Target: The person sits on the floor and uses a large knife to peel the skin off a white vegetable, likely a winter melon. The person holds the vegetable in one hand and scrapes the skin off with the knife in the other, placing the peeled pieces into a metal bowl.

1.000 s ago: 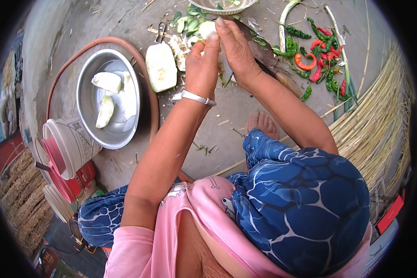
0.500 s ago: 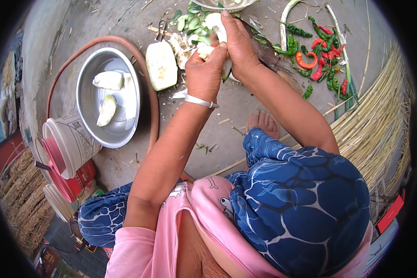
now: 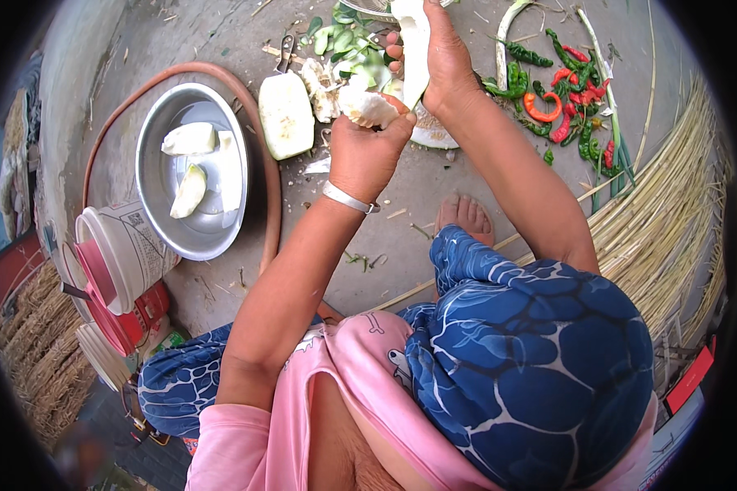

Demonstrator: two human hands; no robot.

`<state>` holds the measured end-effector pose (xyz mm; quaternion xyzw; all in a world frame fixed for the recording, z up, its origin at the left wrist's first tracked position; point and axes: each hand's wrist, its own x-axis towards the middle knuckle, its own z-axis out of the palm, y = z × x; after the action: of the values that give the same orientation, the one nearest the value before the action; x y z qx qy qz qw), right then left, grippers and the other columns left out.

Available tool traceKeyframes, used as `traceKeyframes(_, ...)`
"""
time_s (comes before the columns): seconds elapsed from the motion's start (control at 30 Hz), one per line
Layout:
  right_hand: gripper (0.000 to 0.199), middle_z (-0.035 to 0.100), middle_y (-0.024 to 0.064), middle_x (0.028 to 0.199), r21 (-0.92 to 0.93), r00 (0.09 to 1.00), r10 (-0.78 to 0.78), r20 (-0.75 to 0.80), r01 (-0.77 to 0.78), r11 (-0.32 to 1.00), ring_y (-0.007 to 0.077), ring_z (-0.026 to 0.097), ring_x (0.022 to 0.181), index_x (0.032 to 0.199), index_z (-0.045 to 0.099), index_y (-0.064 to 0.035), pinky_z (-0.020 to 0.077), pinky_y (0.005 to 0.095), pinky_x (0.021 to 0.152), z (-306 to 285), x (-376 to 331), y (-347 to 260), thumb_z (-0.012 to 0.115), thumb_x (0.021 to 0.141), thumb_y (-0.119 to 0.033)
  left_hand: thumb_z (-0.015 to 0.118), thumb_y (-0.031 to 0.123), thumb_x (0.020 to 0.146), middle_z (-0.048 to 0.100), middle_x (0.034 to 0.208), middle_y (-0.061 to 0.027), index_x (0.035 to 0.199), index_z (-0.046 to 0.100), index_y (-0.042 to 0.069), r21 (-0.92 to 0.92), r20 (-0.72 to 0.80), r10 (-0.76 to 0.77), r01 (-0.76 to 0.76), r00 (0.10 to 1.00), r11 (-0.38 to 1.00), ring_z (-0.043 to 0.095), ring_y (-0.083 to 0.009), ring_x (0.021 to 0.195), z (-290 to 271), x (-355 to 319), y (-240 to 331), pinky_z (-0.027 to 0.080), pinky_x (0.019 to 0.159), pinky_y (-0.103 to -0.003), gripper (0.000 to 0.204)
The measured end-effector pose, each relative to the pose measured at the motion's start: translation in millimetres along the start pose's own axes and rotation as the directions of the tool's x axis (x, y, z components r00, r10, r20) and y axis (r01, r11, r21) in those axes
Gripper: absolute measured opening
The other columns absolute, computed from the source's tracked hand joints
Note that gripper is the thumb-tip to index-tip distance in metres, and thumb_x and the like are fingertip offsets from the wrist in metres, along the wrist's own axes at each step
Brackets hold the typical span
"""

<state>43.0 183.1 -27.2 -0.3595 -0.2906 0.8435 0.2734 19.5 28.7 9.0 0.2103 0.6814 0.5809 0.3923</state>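
Note:
My right hand is closed round a long pale gourd wedge held upright in front of me. Just to its left and nearer, my left hand pinches a chunk of spongy white gourd pith. Beyond the hands lie green peelings and a heap of scooped-out pith. A peeled, cut gourd piece rests on the ground left of them, with a peeler at its far end. Another gourd piece shows partly beneath my hands.
At left a metal basin holds gourd wedges, with a brown hose curving round it. Buckets stand nearer. Red and green peppers, scallions and straw stalks lie at right. A woven basket sits at the far edge.
My hands were close together on the gourd; now they have moved apart. The right has raised the wedge, and the left has drawn nearer with pith in its fingers.

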Motion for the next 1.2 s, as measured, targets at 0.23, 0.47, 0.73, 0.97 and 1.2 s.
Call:
traceKeyframes(0.23, 0.053, 0.061, 0.0078, 0.085, 0.160, 0.979, 0.063, 0.192, -0.095, 0.982, 0.0196, 0.060, 0.069, 0.110, 0.060, -0.0116, 0.0516, 0.0338, 0.059, -0.7, -8.9, -26.8, 0.047, 0.095, -0.060, 0.077, 0.008, 0.078, 0.068, 0.084, -0.0070, 0.100, 0.064, -0.002, 0.048, -0.043, -0.058, 0.060, 0.997, 0.997, 0.064, -0.0184, 0.073, -31.6, 24.0, -1.5, 0.052, 0.066, -0.031, 0.027)
traceKeyframes(0.47, 0.058, 0.066, 0.0178, 0.109, 0.185, 0.891, 0.168, 0.422, -0.266, 0.946, 0.0275, 0.067, 0.096, 0.124, 0.055, -0.0083, 0.0577, 0.0411, 0.080, -19.0, -21.6, -4.5, 0.040, 0.099, -0.058, 0.067, 0.008, 0.083, 0.057, 0.121, -0.0217, 0.130, 0.048, -0.004, 0.605, 0.069, 0.504, -0.438, 0.861, 0.665, 0.056, -0.0381, 0.111, -32.7, 23.1, 9.6, 0.043, 0.100, -0.043, 0.053)
traceKeyframes(0.73, 0.057, 0.064, 0.0206, 0.112, 0.185, 0.941, 0.206, 0.268, -0.260, 0.948, 0.0333, 0.066, 0.103, 0.126, 0.053, -0.0080, 0.0562, 0.0456, 0.088, -11.1, -34.7, 3.2, 0.042, 0.099, -0.057, 0.075, 0.002, 0.078, 0.062, 0.088, -0.0103, 0.099, 0.063, 0.005, 0.571, 0.352, 0.612, -0.681, 0.708, 0.459, 0.063, -0.0304, 0.083, -8.3, -1.8, 14.2, 0.052, 0.080, -0.039, 0.024)
traceKeyframes(0.97, 0.055, 0.065, 0.0146, 0.114, 0.223, 0.828, 0.255, 0.500, -0.407, 0.886, 0.0316, 0.066, 0.102, 0.129, 0.053, -0.0061, 0.0560, 0.0442, 0.090, -14.7, -44.0, -1.9, 0.040, 0.102, -0.052, 0.078, 0.016, 0.079, 0.068, 0.091, -0.0128, 0.099, 0.064, -0.001, 0.755, 0.037, 0.717, -0.489, 0.696, 0.436, 0.066, -0.0259, 0.080, -37.5, 28.4, 13.5, 0.052, 0.072, -0.036, 0.029)
traceKeyframes(1.2, 0.055, 0.067, 0.0114, 0.113, 0.146, 0.710, 0.376, 0.595, -0.556, 0.818, 0.0294, 0.070, 0.093, 0.131, 0.054, -0.0108, 0.0610, 0.0489, 0.074, -9.7, -62.2, 9.2, 0.038, 0.102, -0.054, 0.071, 0.038, 0.085, 0.067, 0.102, -0.0071, 0.116, 0.066, 0.008, 0.742, 0.152, 0.551, -0.463, 0.821, 0.485, 0.060, -0.0267, 0.101, -46.8, 31.9, 15.0, 0.038, 0.088, -0.041, 0.044)
